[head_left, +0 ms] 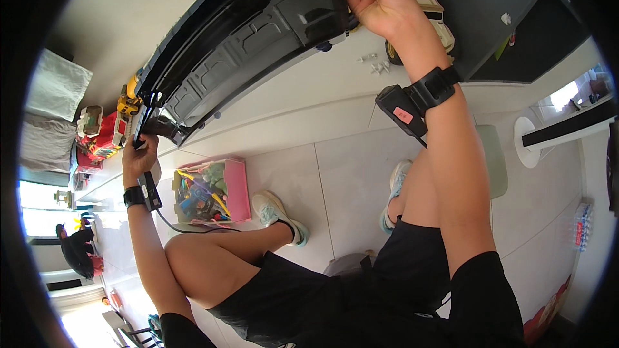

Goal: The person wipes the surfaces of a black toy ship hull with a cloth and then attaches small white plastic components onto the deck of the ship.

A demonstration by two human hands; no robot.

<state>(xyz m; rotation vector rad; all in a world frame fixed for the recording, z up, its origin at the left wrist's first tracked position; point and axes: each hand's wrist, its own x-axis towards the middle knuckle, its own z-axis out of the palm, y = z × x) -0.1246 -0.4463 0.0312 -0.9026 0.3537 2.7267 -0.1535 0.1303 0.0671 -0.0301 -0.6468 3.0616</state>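
Observation:
I hold a large black moulded plastic panel (248, 42) up by its two ends, tilted, with its ribbed and recessed side toward me. My left hand (143, 153) is closed round its lower left end. At the upper right end, my right hand (379, 1) grips the edge between thumb and curled fingers. The panel hangs above a long white ledge and hides part of it. Several small white pieces (377, 64) lie on the ledge below my right wrist. Right behind that hand stands a beige toy truck (422, 9) with dark wheels.
A pink-sided box (240, 190) of mixed toys stands on the tiled floor by my left foot. Red and yellow toy vehicles (115, 129) line the ledge at left. A dark cabinet (480, 16) stands at right, near a pale green stool (491, 161) and bottles (583, 227).

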